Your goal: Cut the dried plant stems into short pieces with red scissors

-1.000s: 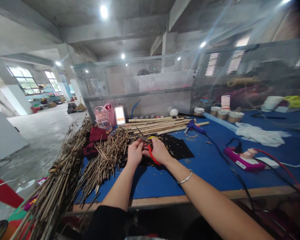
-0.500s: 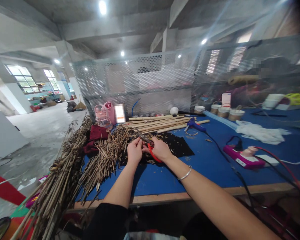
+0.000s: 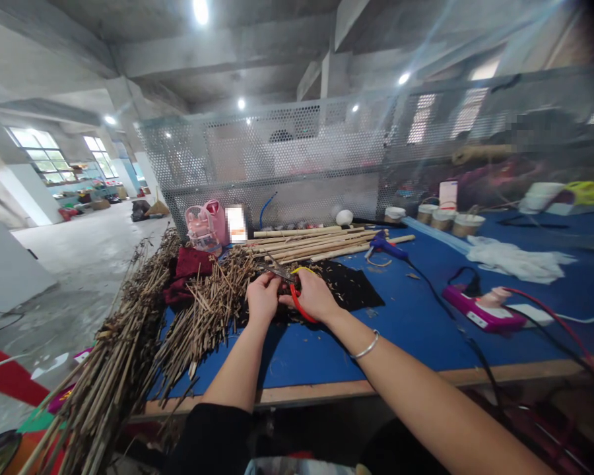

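Scissors (image 3: 294,292) are grasped by the right hand (image 3: 314,295). Fingers (image 3: 274,285) of the left hand (image 3: 262,300) are curled; contents cannot be discerned.

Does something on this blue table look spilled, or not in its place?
Yes, slightly: pale scraps lie loosely scattered over the black sheet, and a few bits are on the blue table beside it. This looks untidy, perhaps litter from the dry stalks.

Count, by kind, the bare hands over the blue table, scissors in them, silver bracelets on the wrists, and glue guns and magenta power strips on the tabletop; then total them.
Bare hands: 2 (left hand, right hand)
Scissors: 1
Silver bracelet: 1
Glue gun: 1
Magenta power strip: 1
Total: 6
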A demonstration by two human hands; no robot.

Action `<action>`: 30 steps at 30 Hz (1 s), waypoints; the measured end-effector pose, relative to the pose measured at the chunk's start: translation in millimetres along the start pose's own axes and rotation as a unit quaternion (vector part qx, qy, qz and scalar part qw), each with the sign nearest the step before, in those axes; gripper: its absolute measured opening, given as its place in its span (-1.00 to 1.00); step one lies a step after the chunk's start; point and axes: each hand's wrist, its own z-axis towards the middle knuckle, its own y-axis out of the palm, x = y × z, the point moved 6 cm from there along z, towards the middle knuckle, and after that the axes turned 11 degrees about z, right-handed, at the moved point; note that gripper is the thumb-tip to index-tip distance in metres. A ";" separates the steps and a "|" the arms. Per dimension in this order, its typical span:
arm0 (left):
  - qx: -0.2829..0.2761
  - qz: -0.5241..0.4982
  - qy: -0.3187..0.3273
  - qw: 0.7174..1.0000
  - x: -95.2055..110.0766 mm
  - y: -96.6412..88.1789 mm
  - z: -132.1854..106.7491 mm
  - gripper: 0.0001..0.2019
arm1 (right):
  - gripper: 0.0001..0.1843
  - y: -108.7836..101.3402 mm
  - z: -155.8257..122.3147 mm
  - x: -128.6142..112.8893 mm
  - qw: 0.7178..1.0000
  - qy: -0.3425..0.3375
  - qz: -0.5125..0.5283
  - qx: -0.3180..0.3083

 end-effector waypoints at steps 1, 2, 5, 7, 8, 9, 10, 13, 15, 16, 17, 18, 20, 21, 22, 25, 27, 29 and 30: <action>-0.006 -0.011 -0.001 1.000 0.4 1.1 -0.4 -0.79 | -0.49 0.1 0.0 0.2 1.000 -0.002 0.007 0.000; -0.011 -0.019 -0.002 1.000 0.6 2.1 -0.7 -0.78 | -0.49 0.3 -0.1 0.4 1.000 -0.004 0.013 -0.001; -0.013 -0.023 -0.004 1.000 -0.4 3.3 -1.0 -0.76 | -0.49 0.6 -0.6 0.9 1.000 -0.005 0.027 -0.002; -0.008 -0.023 -0.004 1.000 -1.2 3.7 -1.0 -0.76 | -0.49 0.9 -0.8 1.3 0.999 -0.005 0.042 -0.004; -0.009 -0.028 -0.003 1.000 -1.0 4.4 -1.1 -0.75 | -0.50 1.2 -0.8 1.4 0.999 -0.005 0.054 -0.006; -0.012 -0.036 -0.003 0.999 -0.5 5.3 -1.4 -0.74 | -0.50 1.5 -0.8 1.8 0.998 -0.005 0.066 -0.007; -0.015 -0.046 -0.003 0.999 0.4 6.3 -1.9 -0.74 | -0.51 1.7 -0.6 2.3 0.997 -0.003 0.075 -0.009; -0.016 -0.069 -0.014 0.997 2.9 7.3 -3.3 -0.75 | -0.50 1.0 0.4 3.4 0.997 -0.005 0.073 -0.007; -0.006 -0.058 -0.021 0.998 3.5 5.5 -3.6 -0.75 | -0.47 -0.5 1.1 3.0 0.999 -0.011 0.053 -0.004; 0.000 -0.046 -0.020 0.999 3.5 4.2 -3.4 -0.76 | -0.45 -1.5 1.3 2.5 0.999 -0.015 0.041 -0.001; 0.007 -0.031 -0.015 0.999 3.5 2.8 -3.1 -0.76 | -0.44 -2.6 1.5 1.9 0.999 -0.017 0.029 0.002; 0.014 -0.015 -0.007 1.000 3.5 1.3 -2.8 -0.77 | -0.42 -3.6 1.5 1.3 1.000 -0.018 0.017 0.003; 0.024 0.003 0.003 1.000 2.7 -0.9 -2.2 -0.78 | -0.41 -5.1 1.3 0.1 1.000 -0.018 -0.003 0.005; 0.024 0.007 0.005 1.000 2.1 -1.4 -2.1 -0.78 | -0.42 -5.4 1.1 -0.2 1.000 -0.017 -0.011 0.004; 0.021 0.009 0.004 1.000 1.6 -1.4 -2.1 -0.78 | -0.43 -5.4 0.8 -0.2 1.000 -0.013 -0.015 0.001; 0.008 0.028 -0.004 1.000 2.0 -1.3 -3.0 -0.75 | -0.46 -3.2 -0.6 2.7 1.000 0.013 -0.012 -0.018; 0.008 0.046 -0.007 0.999 3.4 -2.2 -3.7 -0.75 | -0.46 -1.0 -1.5 5.5 0.999 0.038 -0.005 -0.033; 0.014 0.053 -0.006 0.998 4.7 -3.1 -4.1 -0.75 | -0.44 0.2 -2.1 7.4 0.998 0.058 -0.003 -0.039; 0.016 0.053 -0.005 0.998 5.0 -3.2 -4.2 -0.74 | -0.43 0.4 -2.2 7.8 0.997 0.064 -0.003 -0.039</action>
